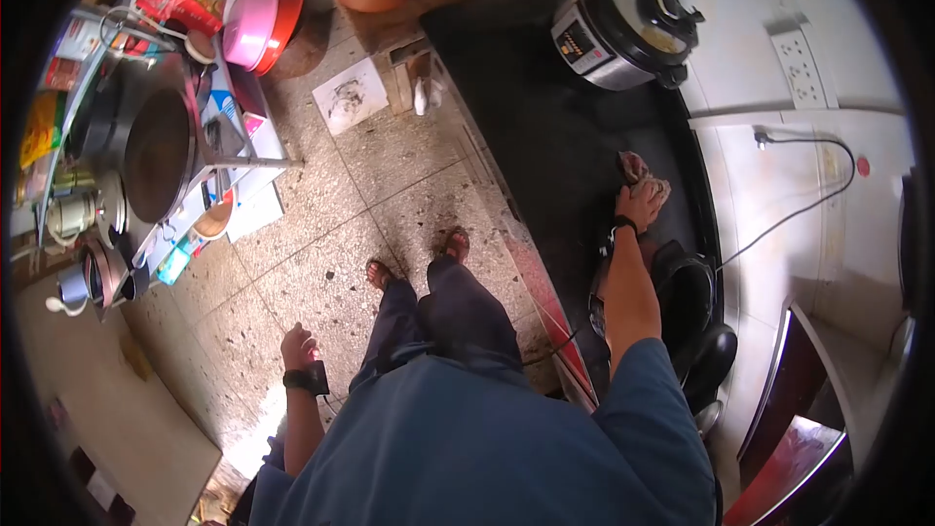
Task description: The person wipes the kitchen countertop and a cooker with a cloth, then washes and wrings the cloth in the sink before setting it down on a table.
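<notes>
My right hand (pixel 638 206) is closed on a crumpled brownish cloth (pixel 633 168), pressed to the black countertop (pixel 575 156). Part of the cloth sticks out beyond my fingers, toward the back of the counter. Farther along the same surface stands a silver and black electric pressure cooker (pixel 623 24), apart from my hand. My left hand (pixel 299 346) hangs low at my left side over the speckled floor, its fingers curled. Whether anything small is in them I cannot make out.
Dark pans (pixel 685 297) lie on the counter by my right forearm. A power cord (pixel 808 209) runs along the right wall below a socket panel (pixel 805 68). On the left, a crowded shelf rack (pixel 205 170) holds pans and packets. Pink and red basins (pixel 255 31) stand beyond it.
</notes>
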Demonstrator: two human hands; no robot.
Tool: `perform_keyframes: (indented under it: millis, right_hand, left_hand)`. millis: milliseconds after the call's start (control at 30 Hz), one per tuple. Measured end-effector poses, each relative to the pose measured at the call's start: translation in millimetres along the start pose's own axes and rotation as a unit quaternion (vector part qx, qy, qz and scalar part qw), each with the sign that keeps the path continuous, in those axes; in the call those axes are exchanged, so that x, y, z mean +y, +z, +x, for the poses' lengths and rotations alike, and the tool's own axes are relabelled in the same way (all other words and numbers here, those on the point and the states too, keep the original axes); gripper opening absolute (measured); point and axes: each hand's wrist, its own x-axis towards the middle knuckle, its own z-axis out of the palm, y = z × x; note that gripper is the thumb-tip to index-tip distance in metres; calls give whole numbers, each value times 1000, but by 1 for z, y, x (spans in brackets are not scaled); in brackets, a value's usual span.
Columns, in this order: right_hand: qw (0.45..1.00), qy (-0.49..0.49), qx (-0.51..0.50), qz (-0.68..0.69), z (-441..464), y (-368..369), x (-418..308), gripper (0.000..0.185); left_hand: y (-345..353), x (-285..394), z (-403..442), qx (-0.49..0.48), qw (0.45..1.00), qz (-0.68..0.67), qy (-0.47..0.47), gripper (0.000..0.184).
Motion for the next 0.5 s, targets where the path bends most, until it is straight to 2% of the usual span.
perform_keyframes:
  millis: [33, 67, 133, 200, 233, 267, 300, 333, 400, 467, 500]
  right_hand:
    - [998, -50, 34, -30, -8, 8, 7, 50]
    - [997, -61, 34, -38, -10, 8, 11, 50]
    - [991, -97, -86, 42, -19, 16, -4, 47]
    - [990, -91, -88, 69, -34, -14, -42, 46]
    - [956, -38, -190, 221, -40, -39, -63, 43]
    - [887, 14, -286, 363, -43, -52, -74, 41]
    - [824, -78, -272, 491, -24, 31, -41, 39]
    - [822, -84, -271, 494, -25, 11, -55, 39]
    - [719, 82, -393, 567, -31, -47, -94, 40]
    - [724, 69, -400, 558, -12, -14, -82, 44]
    - [830, 27, -297, 472, 7, 32, -63, 47]
  left_hand:
    - [-4, -5, -1, 5, 1000, -5, -4, 19]
    - [-11, -19, -1, -3, 1000, -3, 0, 17]
    - [-20, -23, 7, -14, 1000, -6, 15, 16]
    - [-29, -30, 20, -72, 996, -37, -26, 14]
    - [-25, -28, 16, -74, 996, -41, -25, 14]
    - [-16, -23, 7, -46, 998, -34, -11, 14]
    - [-9, -15, -1, -18, 999, -26, 4, 13]
    - [-11, -10, -2, -19, 999, -32, 6, 13]
    - [-16, -4, -1, -14, 1000, -25, 10, 15]
    - [-32, -6, 5, -32, 999, -39, 18, 18]
    - [-39, -4, 3, -27, 998, -31, 37, 19]
